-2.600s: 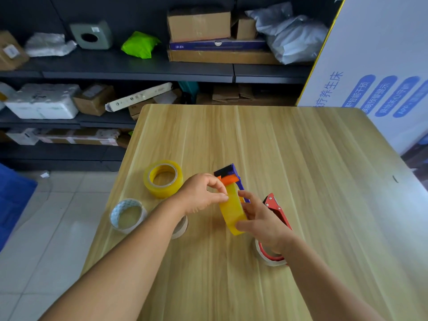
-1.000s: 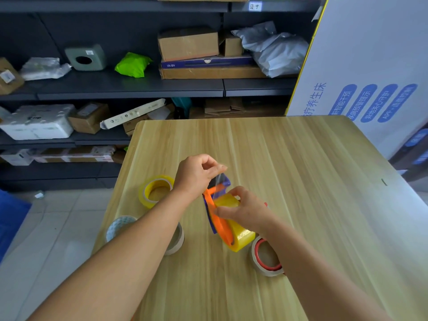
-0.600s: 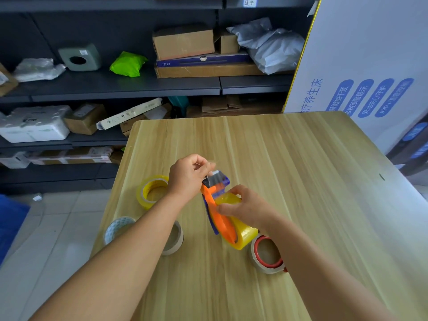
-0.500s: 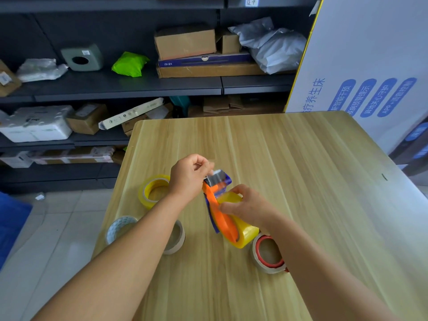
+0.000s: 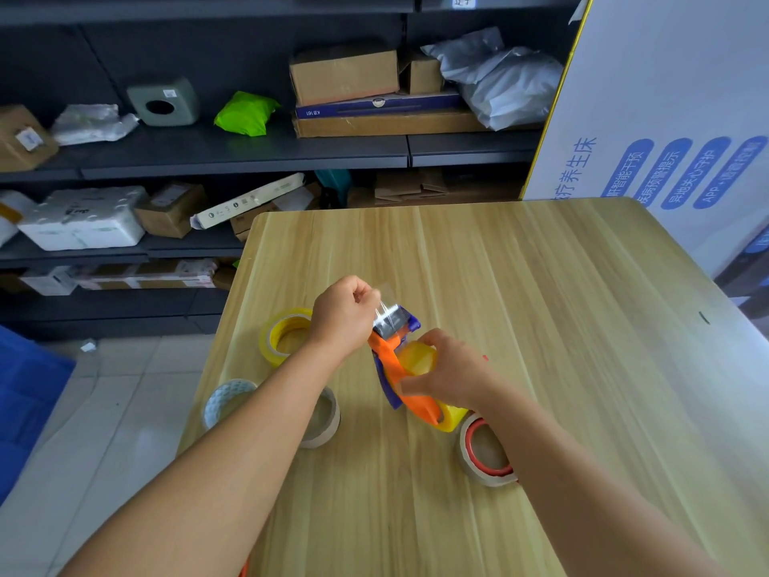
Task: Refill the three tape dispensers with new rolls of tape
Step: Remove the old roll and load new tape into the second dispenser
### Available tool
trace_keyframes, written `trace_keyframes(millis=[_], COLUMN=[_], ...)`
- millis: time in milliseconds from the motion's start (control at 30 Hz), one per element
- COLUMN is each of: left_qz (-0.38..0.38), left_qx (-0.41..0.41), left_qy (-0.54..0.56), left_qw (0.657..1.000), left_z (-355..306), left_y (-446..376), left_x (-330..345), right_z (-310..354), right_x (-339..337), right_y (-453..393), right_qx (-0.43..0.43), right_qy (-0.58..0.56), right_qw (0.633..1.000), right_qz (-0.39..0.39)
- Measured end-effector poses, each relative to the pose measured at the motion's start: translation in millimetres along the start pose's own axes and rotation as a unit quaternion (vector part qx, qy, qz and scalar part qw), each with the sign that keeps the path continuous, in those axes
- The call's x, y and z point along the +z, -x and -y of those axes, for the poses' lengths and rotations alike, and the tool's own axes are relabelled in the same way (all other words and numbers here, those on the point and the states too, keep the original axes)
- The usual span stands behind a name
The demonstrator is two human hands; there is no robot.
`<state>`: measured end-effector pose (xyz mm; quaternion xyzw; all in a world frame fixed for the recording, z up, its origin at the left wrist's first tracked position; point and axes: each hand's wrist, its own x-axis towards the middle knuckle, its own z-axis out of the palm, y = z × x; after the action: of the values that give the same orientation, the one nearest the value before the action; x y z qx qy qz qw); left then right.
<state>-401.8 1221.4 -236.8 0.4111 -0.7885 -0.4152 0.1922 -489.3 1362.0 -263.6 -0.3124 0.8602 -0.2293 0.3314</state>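
Item: counter [image 5: 541, 285], light wood, lower and centre frame.

Nearest, lower right of centre: red-cored tape roll [image 5: 484, 449], lying flat, partly under the right forearm. Lower left of centre: white roll [image 5: 322, 418] and a patterned pale-blue roll [image 5: 226, 401] at the counter's left edge, both flat, partly hidden by the left forearm.

Centre: orange and blue tape dispenser [image 5: 393, 368], loaded with a yellow tape roll [image 5: 418, 360]; its long axis runs from lower right up toward upper left, cutter end farthest. Right hand [image 5: 449, 374] grips the roll and dispenser body, fingers curled around them. Left hand [image 5: 343, 314], above left of it, pinches the clear tape end [image 5: 385, 304] between thumb and fingertips, held taut just over the cutter. Left hand is nearer the cutter; judged step: threading the tape end across the blade.

Beyond, left: spare yellow roll [image 5: 283, 337], flat.

Farthest, upper frame: dark shelves [image 5: 233, 154] with boxes and bags.
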Motion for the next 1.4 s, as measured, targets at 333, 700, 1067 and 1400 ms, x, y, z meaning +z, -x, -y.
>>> trace_keyframes(millis=[333, 700, 1067, 1400], left_qz=[0.016, 0.049, 0.036, 0.053], left_qx=[-0.039, -0.012, 0.039, 0.085], left_qy=[0.038, 0.072, 0.109, 0.134], left_qw=[0.998, 0.996, 0.993, 0.986], left_z=[-35, -66, -96, -126], left_y=[-9, 9, 9, 22], left_x=[-20, -14, -29, -27], right_z=[-9, -5, -15, 15], right_x=[4, 9, -7, -15], right_y=[8, -1, -12, -13], right_qx=[-0.021, -0.02, -0.036, -0.046], right_qy=[0.078, 0.036, -0.009, -0.015], right_qw=[0.995, 0.989, 0.99, 0.981], right_qz=[-0.049, -0.139, -0.137, -0.186])
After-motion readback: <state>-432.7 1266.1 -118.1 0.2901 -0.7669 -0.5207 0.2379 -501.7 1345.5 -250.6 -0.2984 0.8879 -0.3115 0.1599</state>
